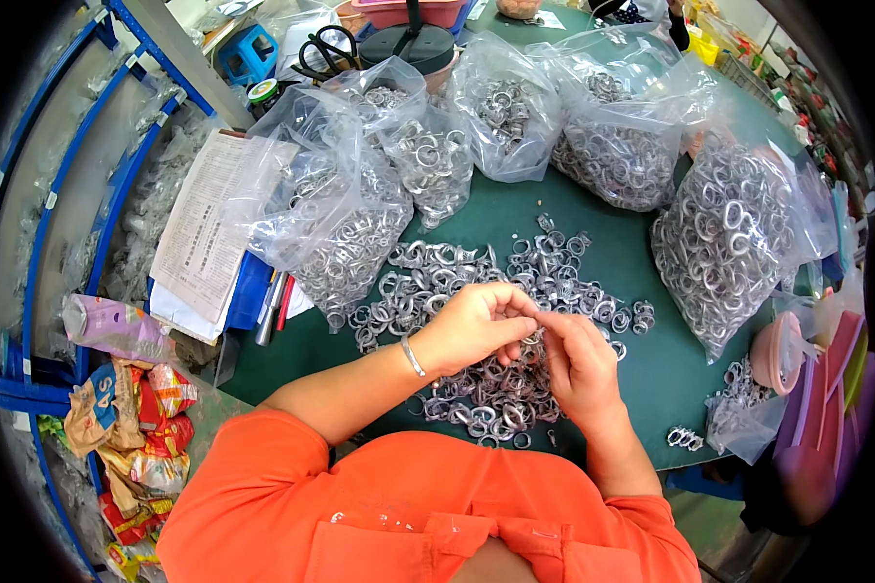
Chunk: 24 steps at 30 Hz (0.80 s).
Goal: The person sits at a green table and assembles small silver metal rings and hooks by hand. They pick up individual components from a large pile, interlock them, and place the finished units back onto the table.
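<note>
My left hand (474, 328) and my right hand (583, 367) meet over a pile of silver-grey metal rings (437, 277) on the green table. The fingertips of both hands are pinched close together, the left thumb almost touching the right fingers. Whatever they hold is too small or too covered to make out. More rings (501, 398) lie beneath and in front of the hands, near the table's front edge. A silver bangle (412, 357) circles my left wrist.
Clear plastic bags of rings stand around the pile, including a left bag (355, 243), a back bag (506, 112) and a large right bag (729, 228). Printed papers (199, 214), a red pen (286, 303), black scissors (329, 51) and a pink cup (776, 355) lie farther out.
</note>
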{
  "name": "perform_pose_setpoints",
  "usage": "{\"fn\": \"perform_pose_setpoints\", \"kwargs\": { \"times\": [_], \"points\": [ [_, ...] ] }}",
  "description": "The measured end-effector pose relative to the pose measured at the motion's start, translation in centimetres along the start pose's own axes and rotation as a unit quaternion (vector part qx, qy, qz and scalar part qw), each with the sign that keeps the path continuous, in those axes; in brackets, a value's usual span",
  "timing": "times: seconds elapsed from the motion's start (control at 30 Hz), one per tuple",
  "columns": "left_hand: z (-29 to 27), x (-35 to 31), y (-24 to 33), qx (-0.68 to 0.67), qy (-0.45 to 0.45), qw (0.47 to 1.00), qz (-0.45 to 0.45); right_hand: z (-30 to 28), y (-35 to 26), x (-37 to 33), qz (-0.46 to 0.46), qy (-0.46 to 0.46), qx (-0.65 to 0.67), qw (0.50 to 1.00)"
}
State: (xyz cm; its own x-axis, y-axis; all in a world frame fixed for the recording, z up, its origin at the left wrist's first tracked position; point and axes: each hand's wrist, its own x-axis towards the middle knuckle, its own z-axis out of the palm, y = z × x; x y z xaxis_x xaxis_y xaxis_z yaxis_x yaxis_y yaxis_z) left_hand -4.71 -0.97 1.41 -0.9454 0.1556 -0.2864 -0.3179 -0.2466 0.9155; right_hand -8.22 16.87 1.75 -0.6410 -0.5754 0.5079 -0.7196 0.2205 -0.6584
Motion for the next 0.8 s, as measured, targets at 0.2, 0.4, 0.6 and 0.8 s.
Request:
{"fn": "perform_pose_setpoints", "kwargs": {
  "times": [0.2, 0.4, 0.6, 0.8],
  "points": [
    [-0.4, 0.0, -0.8, -0.054, -0.060, 0.997, -0.008, 0.2, 0.1, 0.2, -0.124, 0.053, -0.085, 0.987],
    [0.3, -0.2, -0.4, -0.158, -0.069, 0.985, -0.003, 0.1, -0.3, 0.6, -0.109, 0.118, -0.058, 0.985],
    [1.0, -0.2, 0.0, -0.072, 0.032, 0.995, 0.059, 0.2, -0.6, 0.9, 0.037, 0.103, -0.026, 0.994],
    [0.4, -0.5, 1.7, -0.118, -0.022, 0.993, -0.009, 0.2, -1.3, 1.4, -0.040, 0.146, -0.071, 0.986]
  ]
}}
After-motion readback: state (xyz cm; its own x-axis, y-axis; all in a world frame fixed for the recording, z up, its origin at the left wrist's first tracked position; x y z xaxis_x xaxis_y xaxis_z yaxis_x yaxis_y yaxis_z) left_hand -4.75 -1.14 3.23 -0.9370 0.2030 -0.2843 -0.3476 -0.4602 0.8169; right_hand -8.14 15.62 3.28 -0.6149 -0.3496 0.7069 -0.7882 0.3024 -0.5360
